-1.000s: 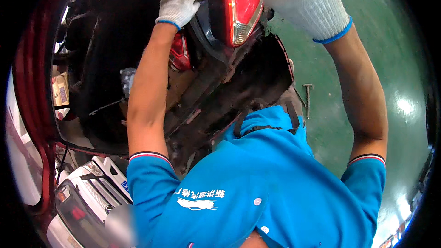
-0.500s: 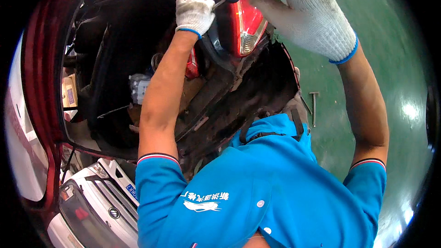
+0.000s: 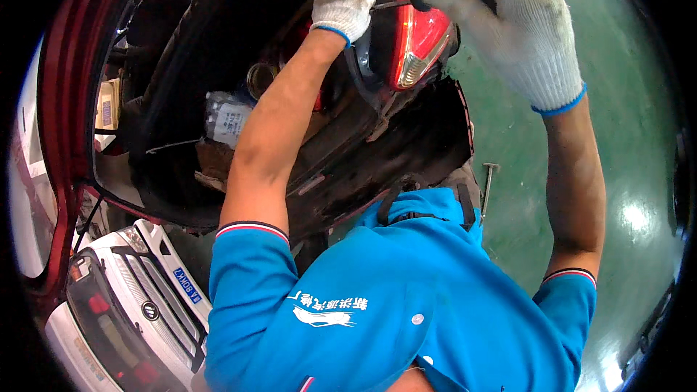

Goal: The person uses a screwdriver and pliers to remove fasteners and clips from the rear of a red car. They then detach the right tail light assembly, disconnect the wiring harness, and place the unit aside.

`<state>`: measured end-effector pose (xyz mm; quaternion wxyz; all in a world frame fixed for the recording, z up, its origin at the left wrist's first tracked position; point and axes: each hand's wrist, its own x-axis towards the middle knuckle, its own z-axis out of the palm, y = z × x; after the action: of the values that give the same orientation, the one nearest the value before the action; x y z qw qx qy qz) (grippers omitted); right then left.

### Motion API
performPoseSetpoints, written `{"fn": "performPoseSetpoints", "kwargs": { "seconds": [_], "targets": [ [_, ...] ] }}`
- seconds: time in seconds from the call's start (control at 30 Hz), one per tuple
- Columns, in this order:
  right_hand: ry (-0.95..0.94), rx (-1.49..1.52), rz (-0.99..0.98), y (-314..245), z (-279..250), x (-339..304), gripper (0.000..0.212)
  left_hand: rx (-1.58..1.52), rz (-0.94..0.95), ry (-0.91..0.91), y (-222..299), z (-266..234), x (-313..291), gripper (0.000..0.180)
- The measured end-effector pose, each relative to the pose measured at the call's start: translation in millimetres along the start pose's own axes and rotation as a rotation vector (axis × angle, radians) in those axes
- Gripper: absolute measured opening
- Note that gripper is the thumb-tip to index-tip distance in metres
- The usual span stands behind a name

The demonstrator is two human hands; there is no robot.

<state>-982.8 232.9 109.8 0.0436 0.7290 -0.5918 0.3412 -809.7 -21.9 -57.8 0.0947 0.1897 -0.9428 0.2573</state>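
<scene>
My right hand, in a white knit glove with a blue cuff, is wrapped round the handle of a screwdriver. Its thin shaft points left across the upper part of a red and clear tail light and ends at my left hand. Also gloved, my left hand has its fingers curled closed at the rim of the open car boot, beside the lamp. What lies inside its grip is hidden, as is the tip of the screwdriver.
The dark boot contains a clear plastic bag with a white label. Below the lamp, dark bodywork lies exposed. A metal T-shaped tool is on the green floor. A white vehicle stands at lower left.
The view has shifted, so the car and my left hand sit further right. The screwdriver has tilted from a slant to nearly level, its handle now mostly behind my right hand.
</scene>
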Motion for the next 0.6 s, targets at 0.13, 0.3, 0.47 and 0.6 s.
{"fn": "performPoseSetpoints", "kwargs": {
  "seconds": [0.13,0.3,0.47,0.6],
  "targets": [
    [0.219,0.066,-0.085,10.0,17.4,-1.3,0.042,-0.016,-0.013,-0.019,6.2,-6.5,4.9,0.011],
    [0.215,0.114,0.067,-1.5,16.8,-2.0,0.038,0.034,0.003,-0.028,5.6,-8.6,2.4,0.010],
    [0.443,0.078,-0.028,-4.9,30.8,3.0,0.041,-0.016,0.006,-0.068,4.7,-11.6,7.2,0.011],
    [0.247,0.170,0.089,-7.4,14.5,-1.1,0.042,0.009,-0.005,-0.076,5.3,-10.7,7.4,0.013]
  ]
}}
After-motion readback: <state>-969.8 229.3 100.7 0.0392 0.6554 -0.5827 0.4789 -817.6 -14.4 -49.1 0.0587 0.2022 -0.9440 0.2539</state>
